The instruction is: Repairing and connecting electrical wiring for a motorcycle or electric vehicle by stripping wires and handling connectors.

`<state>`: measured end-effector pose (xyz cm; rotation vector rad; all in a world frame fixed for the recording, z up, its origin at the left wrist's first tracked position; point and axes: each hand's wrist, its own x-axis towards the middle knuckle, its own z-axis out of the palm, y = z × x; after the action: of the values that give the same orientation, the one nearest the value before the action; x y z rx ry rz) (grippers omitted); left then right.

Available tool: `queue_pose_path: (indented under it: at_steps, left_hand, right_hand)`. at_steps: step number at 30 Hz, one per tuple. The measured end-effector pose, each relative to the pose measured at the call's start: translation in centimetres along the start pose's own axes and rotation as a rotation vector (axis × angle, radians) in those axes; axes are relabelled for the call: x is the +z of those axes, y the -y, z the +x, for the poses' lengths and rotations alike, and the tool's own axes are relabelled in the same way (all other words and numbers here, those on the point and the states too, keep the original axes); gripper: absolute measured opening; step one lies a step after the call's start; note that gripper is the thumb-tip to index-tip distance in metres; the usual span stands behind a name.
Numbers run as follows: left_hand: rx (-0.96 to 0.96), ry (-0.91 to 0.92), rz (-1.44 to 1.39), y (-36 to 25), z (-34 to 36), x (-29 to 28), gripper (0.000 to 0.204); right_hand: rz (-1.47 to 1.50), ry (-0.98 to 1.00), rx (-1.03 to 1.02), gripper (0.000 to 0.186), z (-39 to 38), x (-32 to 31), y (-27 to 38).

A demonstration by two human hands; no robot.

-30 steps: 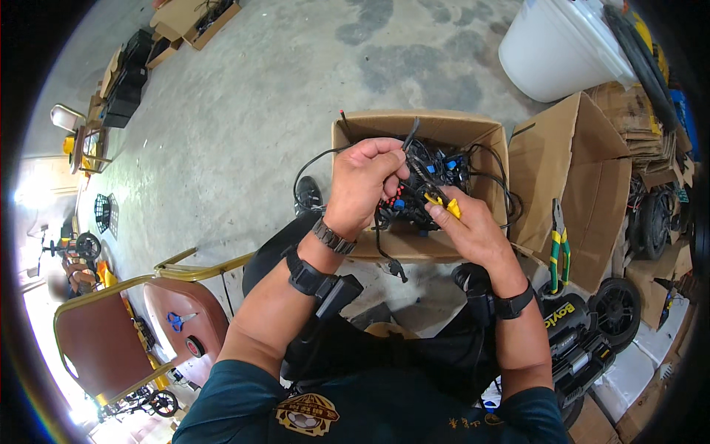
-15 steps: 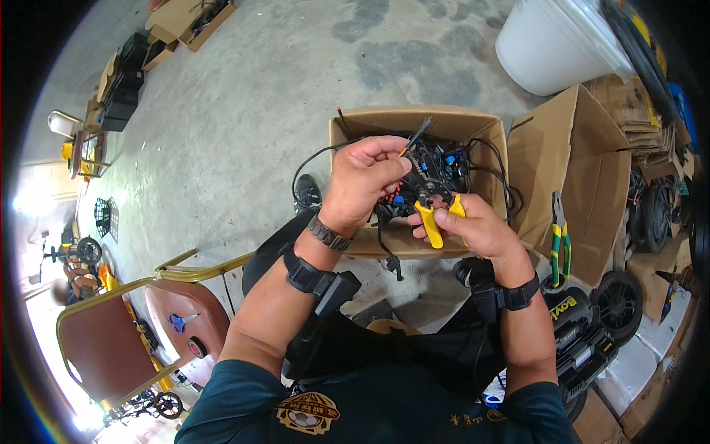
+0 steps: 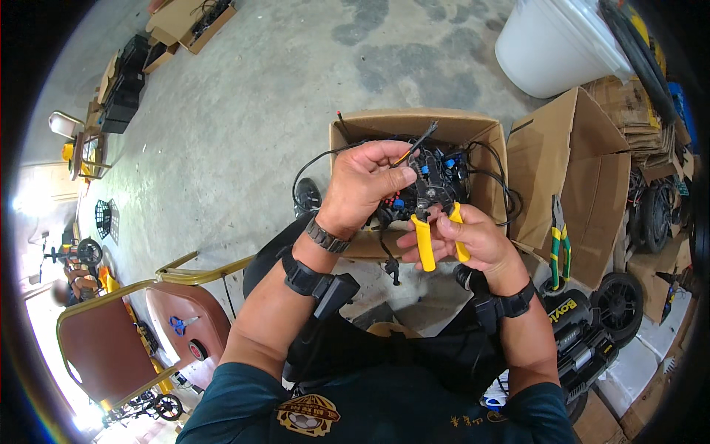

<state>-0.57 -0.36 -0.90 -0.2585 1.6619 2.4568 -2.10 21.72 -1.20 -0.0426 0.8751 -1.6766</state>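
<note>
My left hand (image 3: 362,185) pinches a black cable (image 3: 424,137), with coloured wires showing beside my fingertips, above an open cardboard box (image 3: 418,120) full of tangled black cables and small blue connectors (image 3: 451,161). My right hand (image 3: 477,237) holds a wire stripper with yellow handles (image 3: 423,244), its handles spread and its dark jaws just right of my left fingertips. Whether the jaws touch the cable I cannot tell. A black cable end with a plug (image 3: 392,270) hangs over the box's near edge.
Green-and-yellow pliers (image 3: 562,248) are beside a second cardboard box (image 3: 573,181) at right, near a white bucket (image 3: 547,44) and wheeled parts (image 3: 617,311). At left are chairs (image 3: 100,340), blue scissors (image 3: 181,324) on one seat, and a person (image 3: 78,285) in the background.
My right hand has moved down, turning the stripper upright so both yellow handles show with a wider gap between them. My left hand has shifted slightly right, still gripping the cable.
</note>
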Motion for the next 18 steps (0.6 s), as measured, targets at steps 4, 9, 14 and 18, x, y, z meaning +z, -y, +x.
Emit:
queue_pose_path:
  at_steps: [4, 9, 14, 18]
  left_hand:
    - [0.044, 0.000, -0.021, 0.3, 0.2, 0.3, 0.029]
    - [0.070, 0.055, -0.021, -0.2, -0.1, 0.9, 0.029]
    - [0.099, 0.001, 0.006, 0.5, -0.2, 1.6, 0.028]
    - [0.146, -0.022, -0.006, 0.7, -0.3, 2.1, 0.022]
  right_hand:
    - [0.135, 0.102, -0.002, 0.047, 0.1, 0.0, -0.5]
    - [0.195, 0.142, -0.028, 0.046, -0.2, 0.2, -1.1]
    - [0.200, 0.154, -0.074, 0.044, -0.6, 0.2, -1.1]
    - [0.186, 0.129, -0.092, 0.044, -0.9, 0.2, -1.1]
